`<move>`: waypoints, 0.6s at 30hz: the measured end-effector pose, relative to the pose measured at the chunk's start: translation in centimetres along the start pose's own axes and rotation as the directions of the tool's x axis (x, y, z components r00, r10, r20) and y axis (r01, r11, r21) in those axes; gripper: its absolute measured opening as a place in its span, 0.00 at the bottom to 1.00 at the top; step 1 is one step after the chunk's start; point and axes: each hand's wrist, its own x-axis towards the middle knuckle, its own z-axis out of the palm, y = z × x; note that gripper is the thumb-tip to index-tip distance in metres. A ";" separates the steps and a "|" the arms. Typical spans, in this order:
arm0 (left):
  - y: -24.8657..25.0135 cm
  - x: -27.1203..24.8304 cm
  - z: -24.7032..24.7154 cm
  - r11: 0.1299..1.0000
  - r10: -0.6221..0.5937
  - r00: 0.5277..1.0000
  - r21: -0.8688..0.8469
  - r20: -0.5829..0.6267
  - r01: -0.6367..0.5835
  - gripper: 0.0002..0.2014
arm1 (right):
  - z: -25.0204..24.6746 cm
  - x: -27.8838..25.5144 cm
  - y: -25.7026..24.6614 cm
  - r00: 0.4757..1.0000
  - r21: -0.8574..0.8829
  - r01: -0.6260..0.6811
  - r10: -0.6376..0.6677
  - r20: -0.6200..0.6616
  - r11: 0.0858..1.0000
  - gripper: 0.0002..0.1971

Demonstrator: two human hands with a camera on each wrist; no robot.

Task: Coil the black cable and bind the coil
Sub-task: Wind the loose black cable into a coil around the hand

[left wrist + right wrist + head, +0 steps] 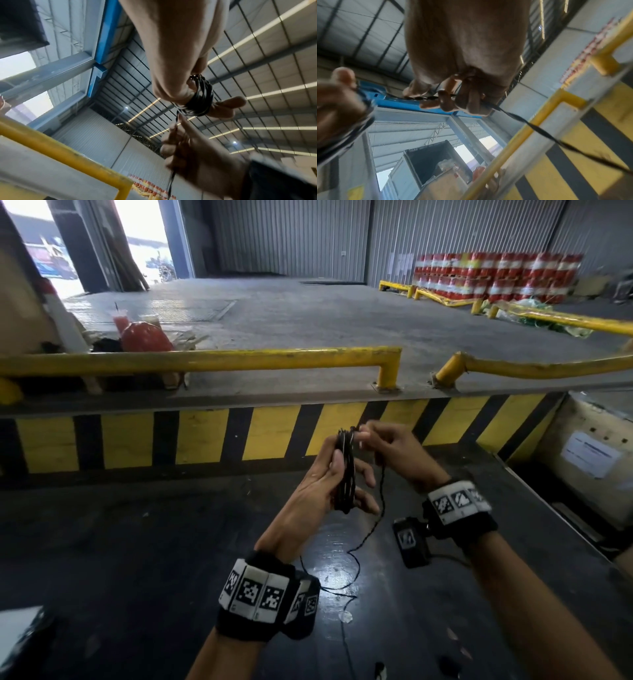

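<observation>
Left hand grips coil of black cable, loops bundled across palm, thumb alongside. Right hand, just beside, pinches cable at coil top (fingers curled round strand). Free tail hangs below hands, trails onto dark table. Striped barrier behind.

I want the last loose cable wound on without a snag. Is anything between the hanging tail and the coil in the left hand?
Nothing visible. The left hand holds the coil; the right hand pinches the cable beside its top. The tail drops freely to the dark table, trailing past the left wrist.
</observation>
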 end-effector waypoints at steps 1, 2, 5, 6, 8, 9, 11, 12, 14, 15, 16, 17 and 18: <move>0.3 0.2 -0.1 0.999 0.016 1.000 -0.049 -0.007 -0.017 0.19 | 1.3 -0.9 1.0 1.000 0.055 -0.031 0.030 0.007 0.998 0.22; 0.6 0.5 -0.4 0.996 0.031 0.999 -0.087 -0.025 -0.033 0.19 | 2.7 -1.8 1.8 0.998 0.112 -0.069 0.067 0.017 0.991 0.24; 1.3 2.2 -1.9 0.986 0.086 0.991 -0.136 -0.103 -0.100 0.21 | 6.3 -4.8 2.9 0.983 0.239 -0.181 0.171 0.062 0.954 0.27; 1.4 3.0 -2.6 0.981 0.096 0.986 -0.153 -0.138 -0.117 0.21 | 7.0 -5.6 3.0 0.980 0.257 -0.198 0.182 0.086 0.946 0.26; 1.6 4.7 -4.2 0.977 0.089 0.968 -0.166 -0.236 -0.130 0.21 | 7.6 -6.7 2.8 0.975 0.248 -0.188 0.150 0.165 0.950 0.24; 1.5 5.5 -4.9 0.981 0.081 0.956 -0.149 -0.283 -0.127 0.21 | 7.6 -7.1 2.4 0.971 0.220 -0.163 0.117 0.210 0.962 0.22; 0.8 6.9 -6.0 0.996 0.071 0.937 -0.035 -0.342 -0.088 0.20 | 6.9 -7.1 1.3 0.963 0.118 -0.095 0.061 0.263 0.988 0.19; 0.2 7.3 -6.3 0.997 0.064 0.936 0.050 -0.346 -0.050 0.20 | 6.3 -6.9 0.4 0.961 0.052 -0.056 0.039 0.274 0.997 0.17; -1.2 7.5 -6.4 0.971 0.041 0.957 0.236 -0.288 0.029 0.19 | 4.4 -6.1 -1.8 0.952 -0.086 0.028 0.000 0.306 0.996 0.15; -1.8 7.2 -6.0 0.947 0.020 0.971 0.317 -0.237 0.057 0.19 | 3.2 -5.6 -3.0 0.941 -0.146 0.054 -0.001 0.337 0.988 0.13; -2.5 6.8 -5.6 0.922 -0.009 0.983 0.379 -0.184 0.079 0.18 | 1.8 -4.9 -4.3 0.930 -0.196 0.058 0.019 0.368 0.979 0.11; -3.0 6.4 -5.1 0.903 -0.041 0.990 0.419 -0.137 0.096 0.18 | 0.4 -4.2 -5.5 0.918 -0.242 0.050 0.051 0.394 0.969 0.09; -3.5 5.9 -4.6 0.892 -0.074 0.992 0.438 -0.101 0.111 0.18 | -1.0 -3.5 -6.6 0.909 -0.291 0.048 0.079 0.409 0.956 0.09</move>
